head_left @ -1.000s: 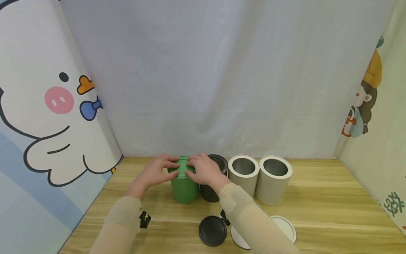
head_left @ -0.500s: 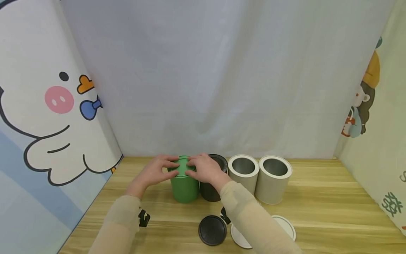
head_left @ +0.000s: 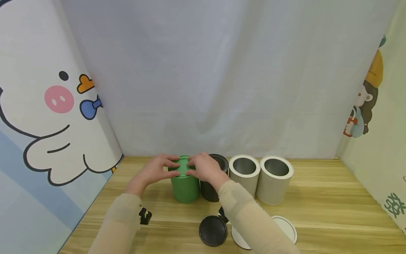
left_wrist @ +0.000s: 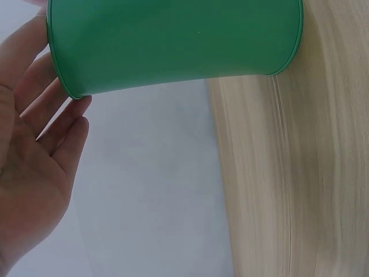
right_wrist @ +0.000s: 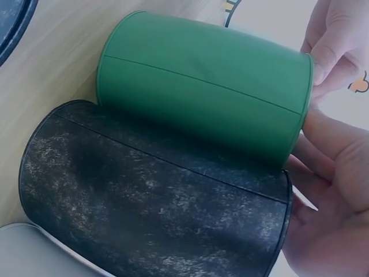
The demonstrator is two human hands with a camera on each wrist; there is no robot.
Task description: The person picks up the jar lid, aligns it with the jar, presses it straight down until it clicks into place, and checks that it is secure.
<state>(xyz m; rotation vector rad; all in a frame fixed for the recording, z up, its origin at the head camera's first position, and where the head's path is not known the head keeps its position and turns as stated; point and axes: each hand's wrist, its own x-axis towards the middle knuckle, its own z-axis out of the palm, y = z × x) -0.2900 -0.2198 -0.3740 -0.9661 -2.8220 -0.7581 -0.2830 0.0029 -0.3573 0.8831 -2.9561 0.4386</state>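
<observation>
A green canister (head_left: 185, 190) stands upright at the left end of a row, a green lid (head_left: 183, 167) across its top. From the left, my left hand (head_left: 155, 170) rests its fingertips and thumb on the lid. My right hand (head_left: 205, 170) presses the lid from the right, fingers reaching over the edge. Against the green canister stands a black canister (right_wrist: 155, 190), partly hidden by the right hand in the head view. The left wrist view shows the left fingers (left_wrist: 49, 109) nearly straight beside the canister's rim.
Two open white canisters (head_left: 244, 181) (head_left: 274, 187) continue the row to the right. In front lie a black lid (head_left: 213, 231) and two white lids (head_left: 241, 240) (head_left: 287, 227), partly behind the right sleeve. A pale curtain (head_left: 203, 88) hangs behind the wooden table (head_left: 330, 211).
</observation>
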